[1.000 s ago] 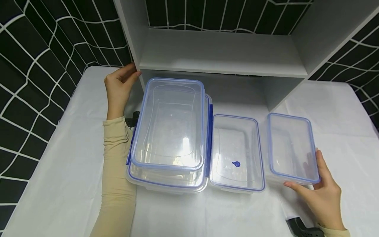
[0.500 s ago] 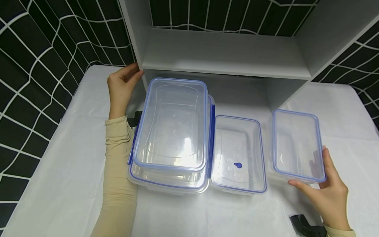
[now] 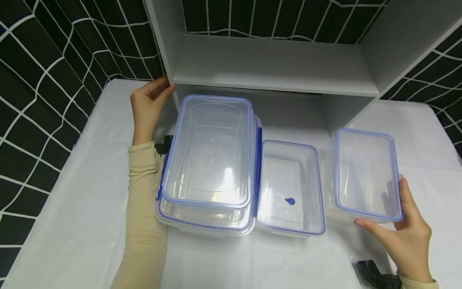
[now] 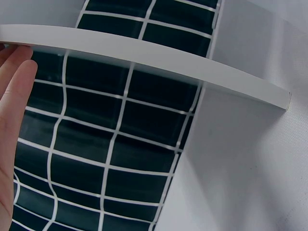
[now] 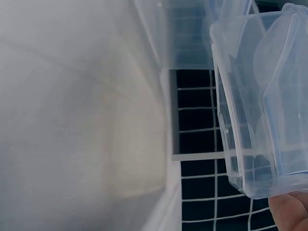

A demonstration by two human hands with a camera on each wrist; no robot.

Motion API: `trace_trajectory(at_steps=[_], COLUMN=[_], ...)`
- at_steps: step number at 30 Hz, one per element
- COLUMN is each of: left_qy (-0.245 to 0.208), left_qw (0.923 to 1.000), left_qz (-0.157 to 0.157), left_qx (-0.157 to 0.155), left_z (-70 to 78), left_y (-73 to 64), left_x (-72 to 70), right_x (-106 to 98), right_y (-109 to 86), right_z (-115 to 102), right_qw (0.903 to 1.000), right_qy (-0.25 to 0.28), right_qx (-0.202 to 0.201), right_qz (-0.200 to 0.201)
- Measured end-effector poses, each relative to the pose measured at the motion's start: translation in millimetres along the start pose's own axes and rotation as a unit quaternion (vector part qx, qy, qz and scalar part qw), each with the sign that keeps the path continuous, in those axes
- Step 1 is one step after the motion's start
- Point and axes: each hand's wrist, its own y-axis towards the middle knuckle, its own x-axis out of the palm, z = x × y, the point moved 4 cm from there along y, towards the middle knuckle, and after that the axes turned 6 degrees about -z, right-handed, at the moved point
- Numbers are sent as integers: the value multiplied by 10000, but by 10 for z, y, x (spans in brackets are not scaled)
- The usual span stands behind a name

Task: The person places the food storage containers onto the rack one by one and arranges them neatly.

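Note:
My right hand (image 3: 409, 237) holds a clear rectangular food container (image 3: 368, 176) with a pale blue rim, thumb at its near side and fingers along its right side. In the right wrist view the container (image 5: 255, 106) tilts at the right, fingertips (image 5: 291, 209) at its lower corner. At the left, my left hand (image 3: 148, 106) grips the front edge of the white shelf unit's side panel (image 3: 162, 52), beside a larger blue-rimmed container (image 3: 209, 148). The left wrist view shows its fingers (image 4: 17, 91) right at the panel edge (image 4: 144, 54).
That larger container is stacked on another wide one with blue clips (image 3: 257, 172). Right of the stack stands a lidded container (image 3: 288, 168) with a blue valve. The shelf board (image 3: 274, 64) overhangs behind them. A white cloth (image 3: 90, 192) covers the table; black-and-white grid walls (image 3: 32, 120) surround it.
My right hand has moved right with the container, whose far end has shifted slightly away from me. The left hand keeps its place on the panel, and the other containers stay put.

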Motion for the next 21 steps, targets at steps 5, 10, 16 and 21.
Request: trace_trajectory(at_steps=[5, 10, 16, 21], left_qy=[-2, -35, -60, -67], left_qw=[9999, 9999, 10000, 9998], left_qz=[-33, -32, 21, 48], left_qx=[-130, -122, 30, 184], left_z=[3, -7, -17, -10], left_y=[4, 15, 18, 11], left_x=[-1, 1, -1, -7], right_x=[6, 20, 31, 35], right_y=[55, 116, 171, 198], right_z=[-70, -137, -212, -252], right_qw=[9992, 9990, 9990, 9984], right_qy=[252, 185, 212, 325], right_qx=[-312, -389, -383, -449], right_qz=[-37, -63, -38, 101])
